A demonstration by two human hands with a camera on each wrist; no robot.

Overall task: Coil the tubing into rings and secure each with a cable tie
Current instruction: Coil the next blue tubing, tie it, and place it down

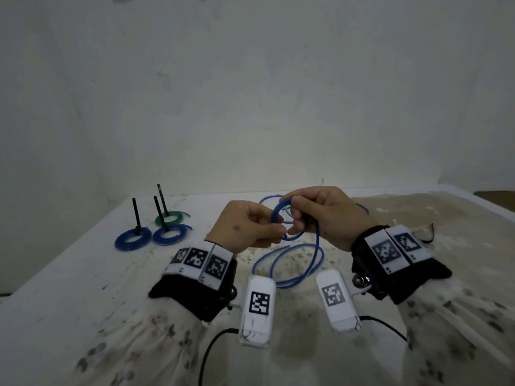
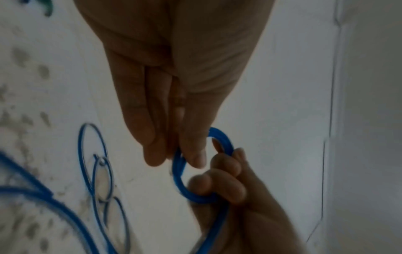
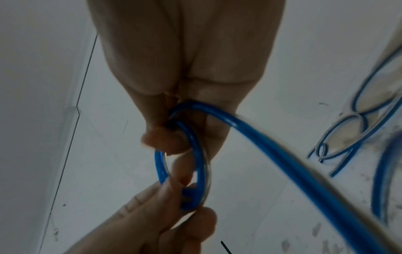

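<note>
A small ring of blue tubing (image 1: 275, 212) is held above the table between both hands. My left hand (image 1: 274, 228) pinches its left side with thumb and fingers, as the left wrist view shows (image 2: 175, 159). My right hand (image 1: 295, 218) has its fingers curled through and around the ring's right side (image 3: 187, 137). In the wrist views the ring (image 2: 177, 178) (image 3: 199, 154) has a few turns. The loose rest of the tubing (image 1: 316, 246) (image 3: 282, 154) runs from my right hand down to slack loops on the table.
At the back left of the stained white table (image 1: 83, 274) lie two blue coils (image 1: 133, 240) (image 1: 170, 235) and a green coil (image 1: 170, 217), each with a black cable tie standing up from it. A thin black strip (image 1: 427, 235) lies by my right wrist. A wall stands behind the table.
</note>
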